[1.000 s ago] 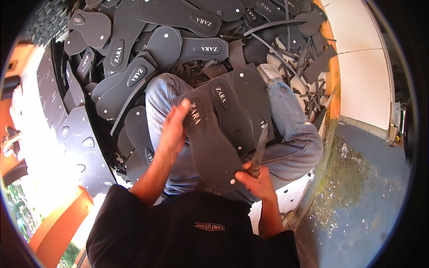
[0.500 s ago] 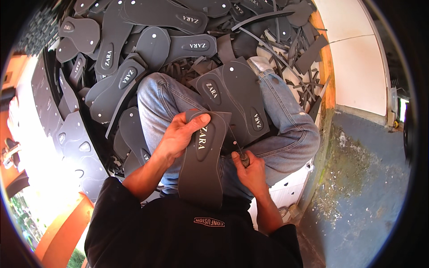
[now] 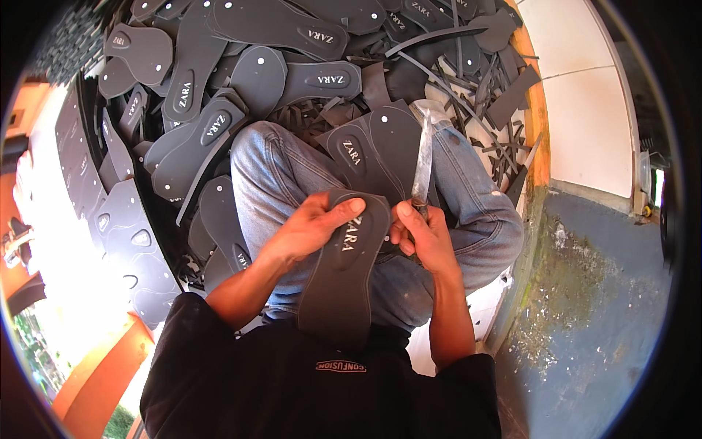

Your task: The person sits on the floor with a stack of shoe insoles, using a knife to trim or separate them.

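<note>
My left hand [image 3: 311, 228] grips the heel end of a dark grey foam shoe sole [image 3: 338, 285], thumb on top over its pale lettering. The sole's lower end rests against my black shirt. In my right hand [image 3: 426, 238] is a knife [image 3: 423, 157], fingers closed round its handle and the pale blade pointing up and away from me. The blade stands clear of the held sole, just to its right. Across my jeans lies a dark sheet [image 3: 373, 150] marked with sole outlines, beyond the held piece.
Many dark cut soles [image 3: 256, 77] pile up ahead and to the left. Narrow foam offcuts [image 3: 486, 110] heap at the far right beside a wooden edge [image 3: 537, 95]. Larger marked sheets [image 3: 131, 241] stand on the left. A worn blue-grey floor [image 3: 585, 293] spreads at right.
My right hand has risen, swinging the knife from beside the sole's edge to point upward. My left hand and the sole have shifted slightly right, and the sole is tilted more.
</note>
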A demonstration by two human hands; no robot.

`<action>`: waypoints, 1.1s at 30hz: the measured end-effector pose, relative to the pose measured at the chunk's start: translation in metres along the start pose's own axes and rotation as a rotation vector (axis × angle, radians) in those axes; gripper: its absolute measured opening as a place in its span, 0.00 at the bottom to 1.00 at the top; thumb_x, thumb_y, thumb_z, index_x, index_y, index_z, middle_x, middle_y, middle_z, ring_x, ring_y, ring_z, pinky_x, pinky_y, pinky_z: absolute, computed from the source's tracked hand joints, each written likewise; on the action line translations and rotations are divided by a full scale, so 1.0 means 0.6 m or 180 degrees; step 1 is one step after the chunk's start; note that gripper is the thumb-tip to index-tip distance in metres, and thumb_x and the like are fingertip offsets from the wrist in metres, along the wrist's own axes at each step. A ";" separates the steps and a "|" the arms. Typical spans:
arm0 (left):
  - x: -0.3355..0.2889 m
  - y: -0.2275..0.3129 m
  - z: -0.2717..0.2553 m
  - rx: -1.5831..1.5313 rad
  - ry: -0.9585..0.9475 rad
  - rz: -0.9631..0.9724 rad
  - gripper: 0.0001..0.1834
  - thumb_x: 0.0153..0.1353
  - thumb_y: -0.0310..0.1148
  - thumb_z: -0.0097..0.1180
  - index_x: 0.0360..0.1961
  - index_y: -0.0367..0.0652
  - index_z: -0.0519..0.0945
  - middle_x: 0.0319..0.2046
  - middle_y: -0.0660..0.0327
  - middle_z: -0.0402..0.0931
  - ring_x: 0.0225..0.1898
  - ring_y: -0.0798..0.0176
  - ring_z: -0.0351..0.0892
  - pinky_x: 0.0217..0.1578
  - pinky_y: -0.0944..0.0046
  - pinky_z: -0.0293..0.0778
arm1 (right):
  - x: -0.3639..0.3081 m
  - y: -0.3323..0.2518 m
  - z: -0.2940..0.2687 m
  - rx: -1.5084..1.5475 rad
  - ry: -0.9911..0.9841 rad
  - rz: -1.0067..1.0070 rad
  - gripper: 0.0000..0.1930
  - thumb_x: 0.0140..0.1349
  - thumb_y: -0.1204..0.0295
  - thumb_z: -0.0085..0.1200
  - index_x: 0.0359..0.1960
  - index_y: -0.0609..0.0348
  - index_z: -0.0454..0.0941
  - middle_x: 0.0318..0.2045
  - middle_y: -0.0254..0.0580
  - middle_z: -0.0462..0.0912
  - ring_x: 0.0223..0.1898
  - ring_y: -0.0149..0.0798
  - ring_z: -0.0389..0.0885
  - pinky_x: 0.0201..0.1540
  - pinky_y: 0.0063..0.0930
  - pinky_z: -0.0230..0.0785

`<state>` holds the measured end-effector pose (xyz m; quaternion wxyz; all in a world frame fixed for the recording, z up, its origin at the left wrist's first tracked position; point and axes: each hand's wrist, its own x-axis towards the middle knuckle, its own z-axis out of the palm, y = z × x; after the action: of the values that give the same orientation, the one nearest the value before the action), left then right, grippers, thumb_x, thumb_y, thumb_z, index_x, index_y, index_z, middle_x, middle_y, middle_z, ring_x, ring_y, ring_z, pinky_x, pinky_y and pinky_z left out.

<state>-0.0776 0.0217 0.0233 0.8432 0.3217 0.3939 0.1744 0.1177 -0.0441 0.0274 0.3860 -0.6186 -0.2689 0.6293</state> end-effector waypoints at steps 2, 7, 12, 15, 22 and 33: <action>0.017 -0.012 0.018 0.0064 -0.0047 0.0162 0.23 0.67 0.47 0.46 0.45 0.36 0.78 0.30 0.64 0.80 0.33 0.74 0.77 0.35 0.70 0.74 | 0.004 -0.013 -0.002 0.0291 -0.0286 -0.0022 0.10 0.60 0.68 0.57 0.27 0.59 0.72 0.14 0.27 0.68 0.13 0.19 0.61 0.13 0.15 0.50; 0.053 -0.030 0.009 -0.1134 0.0219 0.0105 0.14 0.63 0.42 0.53 0.38 0.41 0.75 0.26 0.63 0.75 0.23 0.70 0.75 0.23 0.70 0.72 | 0.000 -0.041 -0.050 0.1619 0.0942 -0.0777 0.10 0.60 0.66 0.57 0.27 0.60 0.74 0.14 0.29 0.70 0.11 0.21 0.62 0.13 0.15 0.51; 0.079 -0.076 0.091 -0.1129 -0.0079 0.1004 0.12 0.57 0.32 0.60 0.38 0.39 0.73 0.23 0.65 0.73 0.20 0.71 0.73 0.17 0.74 0.67 | -0.039 -0.013 0.011 0.0721 0.1064 -0.1052 0.10 0.60 0.67 0.56 0.28 0.62 0.74 0.19 0.43 0.79 0.12 0.24 0.65 0.14 0.18 0.54; 0.083 -0.072 0.127 -0.1181 0.0213 0.0667 0.14 0.61 0.40 0.56 0.39 0.41 0.73 0.26 0.63 0.74 0.17 0.73 0.68 0.13 0.72 0.61 | -0.055 0.005 0.014 0.0492 0.1072 -0.0821 0.15 0.64 0.63 0.52 0.26 0.63 0.74 0.18 0.38 0.78 0.13 0.24 0.65 0.17 0.17 0.56; 0.072 -0.086 0.142 -0.1457 0.0492 0.0465 0.14 0.59 0.41 0.58 0.34 0.41 0.74 0.20 0.64 0.73 0.13 0.73 0.65 0.10 0.74 0.58 | -0.127 0.092 -0.059 -0.2271 0.1940 -0.0253 0.21 0.61 0.58 0.56 0.19 0.64 0.72 0.10 0.45 0.70 0.12 0.41 0.70 0.18 0.33 0.60; 0.050 -0.107 0.100 -0.1128 0.0423 0.0380 0.11 0.58 0.36 0.59 0.35 0.39 0.76 0.21 0.64 0.75 0.13 0.75 0.66 0.09 0.75 0.57 | -0.131 0.099 -0.047 -0.2595 0.1504 -0.0055 0.14 0.58 0.67 0.54 0.20 0.64 0.73 0.15 0.56 0.73 0.21 0.60 0.75 0.24 0.45 0.65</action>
<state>-0.0097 -0.0333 -0.0082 0.8469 0.1788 0.3920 0.3116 0.1317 -0.1454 0.0214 0.1675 -0.8438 -0.4040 0.3111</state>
